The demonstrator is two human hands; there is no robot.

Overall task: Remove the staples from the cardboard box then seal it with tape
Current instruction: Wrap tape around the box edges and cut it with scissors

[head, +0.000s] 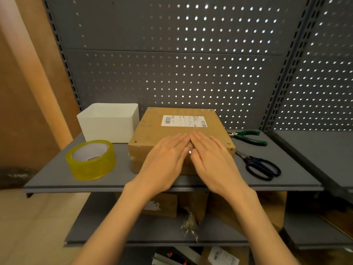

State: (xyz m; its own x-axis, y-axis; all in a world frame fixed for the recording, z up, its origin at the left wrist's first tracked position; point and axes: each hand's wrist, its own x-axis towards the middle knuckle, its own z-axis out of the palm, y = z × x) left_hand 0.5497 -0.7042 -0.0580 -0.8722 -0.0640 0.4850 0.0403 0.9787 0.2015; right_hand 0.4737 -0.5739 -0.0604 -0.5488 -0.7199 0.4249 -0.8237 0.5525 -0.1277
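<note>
On the grey metal shelf [57, 175], square in the middle, a closed cardboard box [150, 131] with a white shipping label [184, 121] stuck on the far half of its top, barcodes at both ends of the label. Flat on the near half of the box top, side by side, the left hand [166, 159] and the right hand [212, 159], palms down, fingers straight and close together, fingertips almost meeting over the midline of the lid, gripping nothing. Between the two thumbs, something small and shiny, too small to identify. A few small dark marks near the corners of the lid, too fine to tell as staples or holes. Just left of the box, near the front edge of the shelf, a roll of yellowish clear packing tape [90, 159] lying flat on its side, white core facing up. Behind the tape and touching the box's left side, an open white plastic bin [108, 123]. To the right of the box, green-handled pliers [248, 137] lying toward the back, and nearer the front black-handled scissors [259, 165], blades pointing at the box corner. Behind everything, a grey perforated back panel [191, 64] with light showing through the holes. Below, a lower shelf [114, 232] with flattened cardboard and a crumpled clear wrapper.
</note>
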